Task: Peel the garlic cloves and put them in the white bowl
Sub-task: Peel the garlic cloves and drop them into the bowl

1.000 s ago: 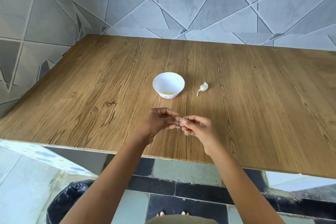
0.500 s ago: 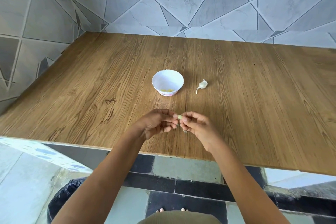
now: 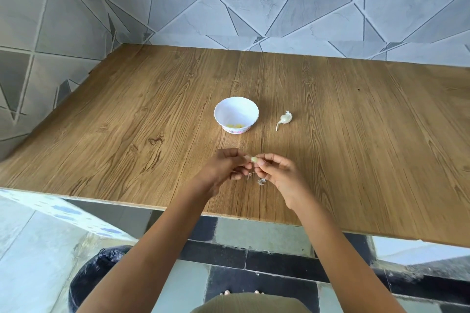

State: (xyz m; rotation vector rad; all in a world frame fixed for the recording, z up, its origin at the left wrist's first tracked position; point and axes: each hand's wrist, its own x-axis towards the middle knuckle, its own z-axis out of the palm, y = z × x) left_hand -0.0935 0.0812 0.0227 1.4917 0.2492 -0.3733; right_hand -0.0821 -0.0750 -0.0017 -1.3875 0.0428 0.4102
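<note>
garlic clove [image 3: 253, 159] – pinched between both hands; left hand [image 3: 225, 169] | right hand [image 3: 278, 174] – fingertips gripping

From my remote feed: a wood-grain table [image 3: 127, 122] sits in a corner of grey marbled wall tiles [image 3: 279, 2]; below its near edge I see floor tiles [image 3: 262, 236] and a black bin [image 3: 94, 274].

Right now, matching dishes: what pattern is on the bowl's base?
Pink floral band on the white bowl; head view.
</note>
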